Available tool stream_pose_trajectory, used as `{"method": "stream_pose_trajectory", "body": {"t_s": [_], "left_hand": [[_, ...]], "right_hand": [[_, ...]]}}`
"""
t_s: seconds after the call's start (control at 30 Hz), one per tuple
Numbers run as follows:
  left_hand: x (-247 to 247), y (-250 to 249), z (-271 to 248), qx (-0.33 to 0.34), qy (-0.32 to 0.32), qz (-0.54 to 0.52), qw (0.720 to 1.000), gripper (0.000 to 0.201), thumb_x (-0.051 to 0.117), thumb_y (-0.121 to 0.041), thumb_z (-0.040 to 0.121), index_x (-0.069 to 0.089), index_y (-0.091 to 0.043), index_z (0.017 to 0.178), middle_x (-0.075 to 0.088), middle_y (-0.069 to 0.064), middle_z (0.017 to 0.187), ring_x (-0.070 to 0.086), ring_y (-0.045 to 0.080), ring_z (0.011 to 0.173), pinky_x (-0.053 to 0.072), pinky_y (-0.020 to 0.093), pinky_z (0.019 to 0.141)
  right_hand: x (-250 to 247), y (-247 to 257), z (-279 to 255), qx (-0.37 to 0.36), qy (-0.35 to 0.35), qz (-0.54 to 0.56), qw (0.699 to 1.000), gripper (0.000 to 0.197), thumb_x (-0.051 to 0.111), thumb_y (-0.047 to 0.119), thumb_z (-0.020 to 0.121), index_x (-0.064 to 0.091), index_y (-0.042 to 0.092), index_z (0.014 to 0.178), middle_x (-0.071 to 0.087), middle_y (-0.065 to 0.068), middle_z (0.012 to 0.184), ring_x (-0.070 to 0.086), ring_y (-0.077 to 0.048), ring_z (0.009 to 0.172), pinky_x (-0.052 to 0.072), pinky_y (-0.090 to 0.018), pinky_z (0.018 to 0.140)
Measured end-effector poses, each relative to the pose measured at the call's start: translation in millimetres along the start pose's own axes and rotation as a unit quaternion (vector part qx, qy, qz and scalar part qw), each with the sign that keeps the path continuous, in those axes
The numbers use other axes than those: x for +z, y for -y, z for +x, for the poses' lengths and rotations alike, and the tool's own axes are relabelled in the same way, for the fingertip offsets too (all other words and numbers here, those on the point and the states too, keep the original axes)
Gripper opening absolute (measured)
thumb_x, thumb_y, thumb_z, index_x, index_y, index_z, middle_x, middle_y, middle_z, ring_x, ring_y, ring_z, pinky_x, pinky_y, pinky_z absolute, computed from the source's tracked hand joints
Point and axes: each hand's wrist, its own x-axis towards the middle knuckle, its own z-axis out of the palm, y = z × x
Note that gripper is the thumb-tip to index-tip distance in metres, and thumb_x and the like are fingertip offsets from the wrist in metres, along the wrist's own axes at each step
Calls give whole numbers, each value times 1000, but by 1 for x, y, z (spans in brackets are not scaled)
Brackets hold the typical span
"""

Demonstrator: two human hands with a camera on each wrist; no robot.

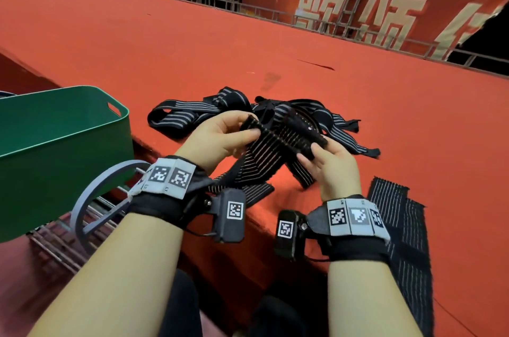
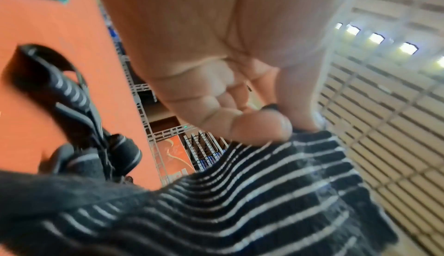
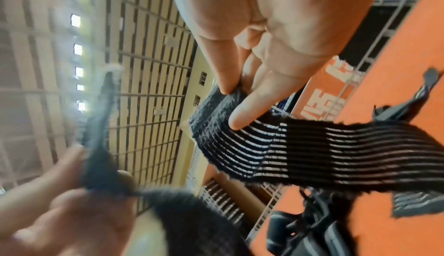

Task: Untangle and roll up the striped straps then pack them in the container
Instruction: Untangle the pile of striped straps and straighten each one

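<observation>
Both hands pinch one striped strap (image 1: 278, 141) stretched between them above the tabletop's (image 1: 165, 42) near edge: left hand (image 1: 217, 138) gripping its left end, right hand (image 1: 330, 163) its right. Far left stands the green container (image 1: 63, 149); the tangled straps (image 1: 275, 111) lie just beyond the hands.

Red carpeted platform (image 1: 192, 42), metal truss railing (image 1: 275, 10), red banner (image 1: 385, 6)
</observation>
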Motion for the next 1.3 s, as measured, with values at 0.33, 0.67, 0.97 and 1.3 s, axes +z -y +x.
{"method": "stream_pose_trajectory", "body": {"t_s": [0.33,0.67,0.97,1.3], "left_hand": [[7,-7,-1,-4,-29,-35,999,22,51,3,90,58,-13,78,66,-5,58,66,7,52,51,13,51],[3,-8,-2,32,-50,-14,998,17,52,2,91,48,-13,83,53,2,65,68,12,57,54,16,56],[1,-7,-3,25,-51,-33,998,17,49,2,93,46,-12,82,50,8,70,67,10,55,54,15,55],[-3,-4,-3,28,-56,-8,998,25,51,1,92,58,-21,104,60,5,71,67,11,61,53,16,59]], "right_hand": [[22,10,-17,-30,134,3,991,25,45,-4,93,63,6,105,72,3,80,68,-6,74,55,-18,64],[20,13,-20,-56,179,-21,982,23,49,-2,91,66,9,103,73,3,87,69,-9,87,56,-25,78],[21,9,-21,-51,195,-39,979,28,48,2,94,59,-1,119,70,-6,103,66,-15,97,55,-27,83],[19,9,-22,-98,213,-94,967,32,44,-1,95,65,22,102,72,8,93,67,-8,94,55,-24,78]]}}
